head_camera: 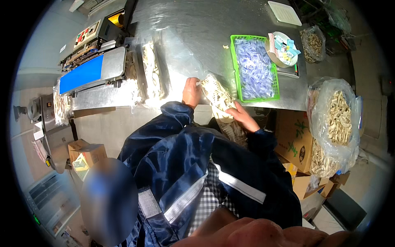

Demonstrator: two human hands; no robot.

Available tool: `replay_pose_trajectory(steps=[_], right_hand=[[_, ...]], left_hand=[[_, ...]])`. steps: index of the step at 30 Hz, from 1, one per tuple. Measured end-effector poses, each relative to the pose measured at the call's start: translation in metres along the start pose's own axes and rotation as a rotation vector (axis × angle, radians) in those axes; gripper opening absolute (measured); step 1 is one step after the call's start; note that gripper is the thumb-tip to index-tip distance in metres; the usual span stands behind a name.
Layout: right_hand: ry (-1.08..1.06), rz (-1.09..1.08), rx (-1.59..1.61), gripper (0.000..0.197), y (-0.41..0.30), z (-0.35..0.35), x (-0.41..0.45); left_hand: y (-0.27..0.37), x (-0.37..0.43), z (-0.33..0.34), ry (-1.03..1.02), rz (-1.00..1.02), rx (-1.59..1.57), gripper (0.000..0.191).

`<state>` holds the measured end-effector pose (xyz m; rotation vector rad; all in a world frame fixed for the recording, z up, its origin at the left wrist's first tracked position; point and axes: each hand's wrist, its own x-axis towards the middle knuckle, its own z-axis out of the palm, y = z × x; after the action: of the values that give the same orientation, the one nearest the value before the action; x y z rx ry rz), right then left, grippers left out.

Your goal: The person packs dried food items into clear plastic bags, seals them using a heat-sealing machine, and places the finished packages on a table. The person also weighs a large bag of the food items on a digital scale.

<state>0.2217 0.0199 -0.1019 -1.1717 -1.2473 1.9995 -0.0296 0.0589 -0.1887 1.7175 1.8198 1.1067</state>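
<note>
A long clear plastic bag of pale dried slices (216,92), possibly mushroom, lies tilted across the front edge of the steel table (185,40). Its lower end hangs in shadow against my jacket. With curled fingers, my left hand (191,93) pinches the bag's upper left edge. My right hand (242,115) grips its lower right side, thumb over the front. Just right of the bag sits a green plastic basket (233,61) full of small clear-and-purple sachets (254,68). Left of my hands, another filled bag (151,71) lies flat on the table.
At left stands a sealing machine (89,40) with a blue belt (81,74). A bowl with printed packets (277,60) rests on a scale (293,72) behind the basket. Right are a white tray (284,12), a large open bag of slices (339,120) and cardboard boxes (291,139).
</note>
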Motion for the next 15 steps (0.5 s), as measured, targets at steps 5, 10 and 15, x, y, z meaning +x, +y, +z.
replay_pose_trajectory(steps=[5, 10, 15], right_hand=[[0.073, -0.017, -0.675, 0.077, -0.021, 0.01, -0.003], [0.164, 0.154, -1.116, 0.077, -0.043, 0.042, -0.008], [0.151, 0.049, -1.016, 0.076, -0.03, 0.026, 0.001]], left_hand=[[0.001, 0.022, -0.016, -0.029, 0.045, 0.053, 0.023], [0.004, 0.024, -0.023, -0.144, 0.108, 0.126, 0.026], [0.007, 0.023, -0.029, -0.15, 0.111, 0.114, 0.028]])
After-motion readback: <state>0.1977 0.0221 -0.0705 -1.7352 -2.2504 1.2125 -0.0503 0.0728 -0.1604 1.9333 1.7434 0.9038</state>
